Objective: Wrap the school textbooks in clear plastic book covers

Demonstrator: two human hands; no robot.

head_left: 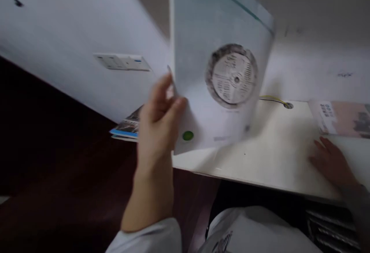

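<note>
My left hand (pixel 157 126) grips the left edge of a pale book (pixel 202 106), thumb against its cover and fingers behind. The book is held upright above the desk and bears a round, dial-like picture and a green spot near its lower corner. Its cover is slightly blurred. On the desk at the right rests my right hand (pixel 332 162), fingers apart and holding nothing. Just beyond its fingertips lies a flat book with a pink and white cover (pixel 343 117).
The white desk (pixel 277 149) runs along a wall, with a cable hole (pixel 288 106) and a yellow-green wire at the back. Other books or magazines (pixel 127 128) jut past the desk's left end, partly behind my hand. A socket panel (pixel 123 62) sits on the left wall.
</note>
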